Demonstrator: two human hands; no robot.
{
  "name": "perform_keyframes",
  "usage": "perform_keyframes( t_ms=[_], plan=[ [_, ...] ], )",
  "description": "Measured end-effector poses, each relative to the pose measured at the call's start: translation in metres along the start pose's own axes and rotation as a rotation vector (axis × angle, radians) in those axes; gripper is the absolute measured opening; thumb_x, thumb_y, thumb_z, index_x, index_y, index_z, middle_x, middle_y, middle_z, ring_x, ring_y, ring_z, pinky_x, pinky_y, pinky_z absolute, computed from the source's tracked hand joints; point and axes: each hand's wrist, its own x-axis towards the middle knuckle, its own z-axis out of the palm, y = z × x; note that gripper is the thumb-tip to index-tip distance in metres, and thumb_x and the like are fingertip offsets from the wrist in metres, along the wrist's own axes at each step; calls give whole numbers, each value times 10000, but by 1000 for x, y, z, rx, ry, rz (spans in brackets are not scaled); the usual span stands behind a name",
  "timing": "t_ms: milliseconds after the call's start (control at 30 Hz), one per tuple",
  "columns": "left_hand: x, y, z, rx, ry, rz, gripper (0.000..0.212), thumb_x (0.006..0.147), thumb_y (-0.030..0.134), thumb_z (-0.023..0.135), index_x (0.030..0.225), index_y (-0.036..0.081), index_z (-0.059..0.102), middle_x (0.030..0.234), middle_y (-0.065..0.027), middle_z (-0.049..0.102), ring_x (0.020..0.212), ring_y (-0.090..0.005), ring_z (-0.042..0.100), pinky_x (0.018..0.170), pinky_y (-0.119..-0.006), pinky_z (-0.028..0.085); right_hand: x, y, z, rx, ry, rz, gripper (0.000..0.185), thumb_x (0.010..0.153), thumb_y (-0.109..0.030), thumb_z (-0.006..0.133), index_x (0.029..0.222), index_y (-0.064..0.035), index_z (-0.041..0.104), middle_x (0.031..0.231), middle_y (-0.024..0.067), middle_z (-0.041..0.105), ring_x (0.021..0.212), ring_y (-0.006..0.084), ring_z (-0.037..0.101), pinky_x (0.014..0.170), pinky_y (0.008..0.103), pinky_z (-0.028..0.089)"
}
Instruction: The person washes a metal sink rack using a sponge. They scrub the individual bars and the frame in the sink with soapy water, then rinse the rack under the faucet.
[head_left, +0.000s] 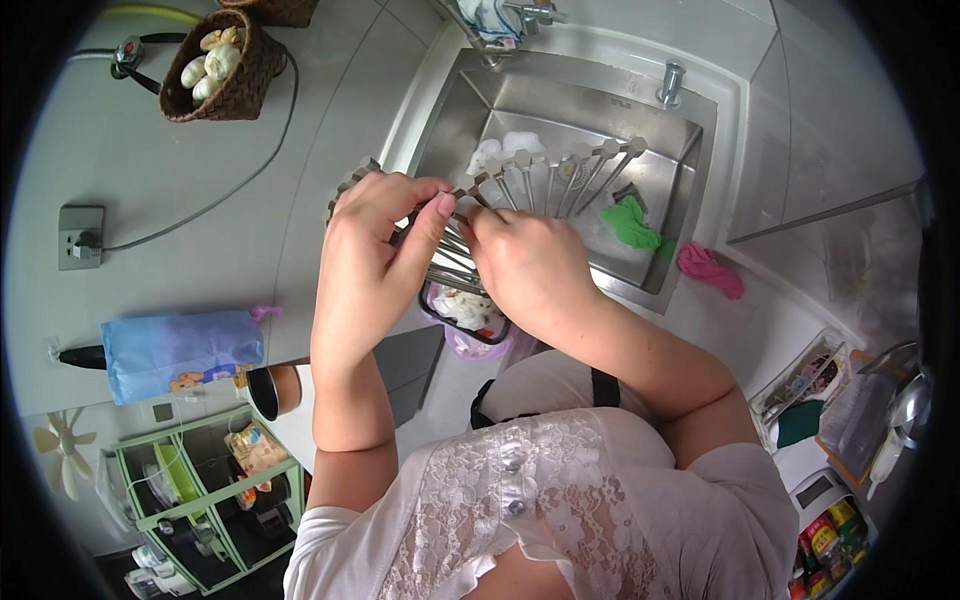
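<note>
Both of my hands grip a roll-up metal drying rack (517, 184) above the near left part of a stainless steel sink (570, 82). Thin rods join its grey hexagonal end pieces, and the rack bends in a curve, fanning out to the right. My left hand (375, 240) pinches the end pieces between thumb and fingers. Beside it, my right hand (529, 262) closes around the rods; its fingertips are partly hidden. White suds (510, 146) and a green cloth (631, 223) lie in the sink behind the rack.
A pink cloth (709, 270) lies on the counter right of the sink. Below my hands stands a waste bin (495, 337) with a purple liner. A woven basket (255, 82) of garlic hangs on the left wall. The faucet (491, 56) and soap pump (670, 82) stand behind.
</note>
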Motion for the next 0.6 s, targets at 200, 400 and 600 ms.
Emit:
perform_keyframes(
  t_ms=[200,400,600],
  plan=[
    [-4,-4,3,34,39,-1,141,819,130,616,836,-9,625,716,-93,582,713,-255,530,733,-332,389,1,-2,1,3,-22,22,67,707,-55,564,762,-19,577,711,102,636,631,233,649,554,323,523],
    [-4,-6,3,2,42,-78,144,804,127,624,865,-4,623,746,-118,583,725,-273,534,727,-340,394,6,-1,2,2,-77,43,69,699,-33,562,762,-10,579,706,116,636,637,246,654,551,328,525],
    [-6,-10,5,24,45,-15,194,756,118,650,900,-7,620,805,-137,597,742,-292,542,739,-342,407,5,-1,-1,7,-82,27,66,699,-24,562,760,-5,577,712,117,638,642,252,655,556,329,528]
  ],
)
